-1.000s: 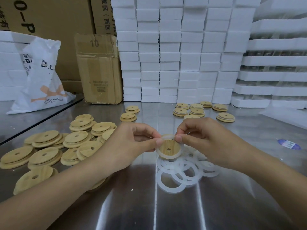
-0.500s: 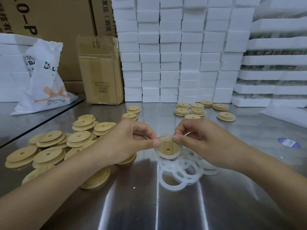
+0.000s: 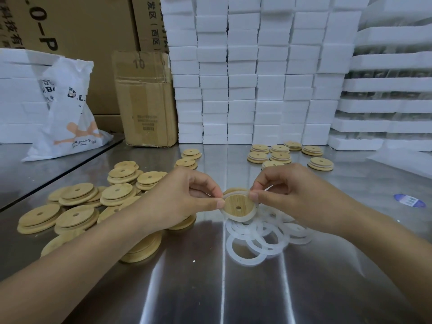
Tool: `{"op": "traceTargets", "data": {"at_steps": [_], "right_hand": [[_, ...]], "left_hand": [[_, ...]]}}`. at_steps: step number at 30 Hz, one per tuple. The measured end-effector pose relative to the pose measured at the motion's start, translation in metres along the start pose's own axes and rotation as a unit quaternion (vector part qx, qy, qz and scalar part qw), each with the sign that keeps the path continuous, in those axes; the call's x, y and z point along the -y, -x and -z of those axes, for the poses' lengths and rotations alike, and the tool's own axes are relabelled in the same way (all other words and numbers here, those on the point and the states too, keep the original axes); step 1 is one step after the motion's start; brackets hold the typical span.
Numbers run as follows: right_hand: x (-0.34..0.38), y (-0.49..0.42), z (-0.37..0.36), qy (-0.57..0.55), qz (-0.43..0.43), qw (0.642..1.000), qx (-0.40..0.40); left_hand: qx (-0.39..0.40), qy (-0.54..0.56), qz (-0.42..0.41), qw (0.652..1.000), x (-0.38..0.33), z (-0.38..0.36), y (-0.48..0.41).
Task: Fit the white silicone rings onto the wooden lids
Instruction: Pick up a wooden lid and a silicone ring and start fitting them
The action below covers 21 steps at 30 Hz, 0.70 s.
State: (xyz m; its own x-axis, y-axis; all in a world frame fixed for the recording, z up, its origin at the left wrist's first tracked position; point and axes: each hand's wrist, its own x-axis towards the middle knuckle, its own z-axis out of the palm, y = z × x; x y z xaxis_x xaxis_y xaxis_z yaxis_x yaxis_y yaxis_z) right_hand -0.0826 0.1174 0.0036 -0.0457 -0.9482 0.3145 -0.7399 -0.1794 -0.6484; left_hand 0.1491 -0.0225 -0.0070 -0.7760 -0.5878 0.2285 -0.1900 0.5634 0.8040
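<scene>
Both hands hold one round wooden lid with a centre hole, tilted toward me above the steel table. A white silicone ring lies around its rim. My left hand pinches the lid's left edge between thumb and fingers. My right hand pinches the ring and lid at the upper right edge. Several loose white rings lie in a pile on the table just below the lid. A heap of bare wooden lids spreads to the left, partly hidden under my left forearm.
Several lids with rings sit at the back right of the steel table. A white bag and a cardboard box stand at the back left. Stacked white foam blocks wall the rear. A blue sticker lies at right.
The hands and lid stay in place; the fingers have shifted slightly along the rim with the ring. The view has drifted a little, so the lid heap appears further right.
</scene>
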Motion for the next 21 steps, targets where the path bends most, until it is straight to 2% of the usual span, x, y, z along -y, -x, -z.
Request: {"op": "traceTargets", "data": {"at_steps": [8,13,17,21], "right_hand": [[-0.0042,0.0000,0.0067,-0.056,-0.043,0.997,0.033],[-0.0071,-0.0002,0.0106,-0.075,-0.055,0.993,0.070],[-0.0080,-0.0011,0.0107,-0.034,-0.047,0.996,0.071],[-0.0081,0.0000,0.0079,-0.067,-0.058,0.994,0.060]], "left_hand": [[-0.001,0.018,-0.016,1.000,0.0056,-0.0034,-0.0004],[-0.013,-0.016,-0.047,0.999,0.0071,-0.0075,-0.0006],[-0.023,-0.036,-0.058,0.997,0.0072,-0.0100,-0.0033],[-0.018,-0.028,-0.055,0.998,0.0087,-0.0079,-0.0008]]}}
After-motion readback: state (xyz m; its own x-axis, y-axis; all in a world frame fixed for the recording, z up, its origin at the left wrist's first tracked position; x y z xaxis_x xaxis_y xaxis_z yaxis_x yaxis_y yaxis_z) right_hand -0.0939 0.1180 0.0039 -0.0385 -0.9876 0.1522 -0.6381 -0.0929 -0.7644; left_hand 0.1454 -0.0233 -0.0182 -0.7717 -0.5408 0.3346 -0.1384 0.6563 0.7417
